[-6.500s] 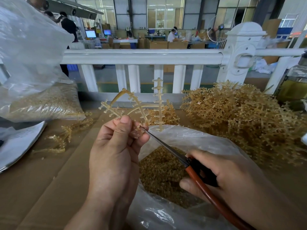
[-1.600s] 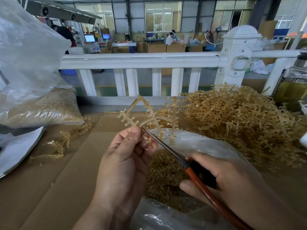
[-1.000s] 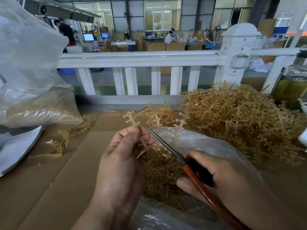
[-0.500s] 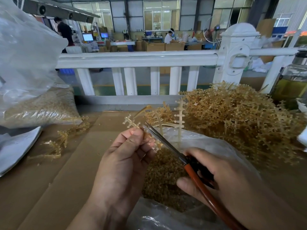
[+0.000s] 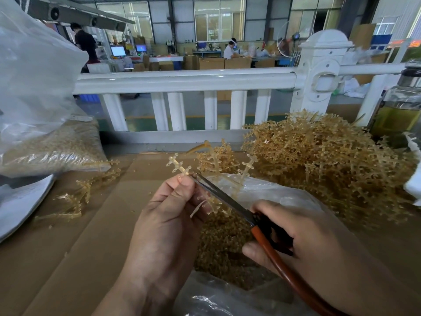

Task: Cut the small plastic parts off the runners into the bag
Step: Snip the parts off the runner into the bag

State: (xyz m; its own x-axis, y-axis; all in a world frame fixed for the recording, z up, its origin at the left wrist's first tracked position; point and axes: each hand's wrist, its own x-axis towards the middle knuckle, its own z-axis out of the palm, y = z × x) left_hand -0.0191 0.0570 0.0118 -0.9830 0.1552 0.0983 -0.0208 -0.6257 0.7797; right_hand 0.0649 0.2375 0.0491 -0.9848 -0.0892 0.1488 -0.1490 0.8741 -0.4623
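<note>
Thumb and curled fingers of my left hand [image 5: 166, 224] pinch a tan runner [image 5: 180, 166], held just above the far-left edge of the clear bag [image 5: 284, 197]. I see my right hand [image 5: 307, 242] wrapped round the orange-handled scissors [image 5: 225, 198], blades against the runner beside the left thumb. Cut parts [image 5: 223, 242] fill the bag below. On the far right sits a big pile of runners [image 5: 330, 165]. On the left, stray runners [image 5: 75, 197] lie on the cardboard [image 5: 79, 258].
</note>
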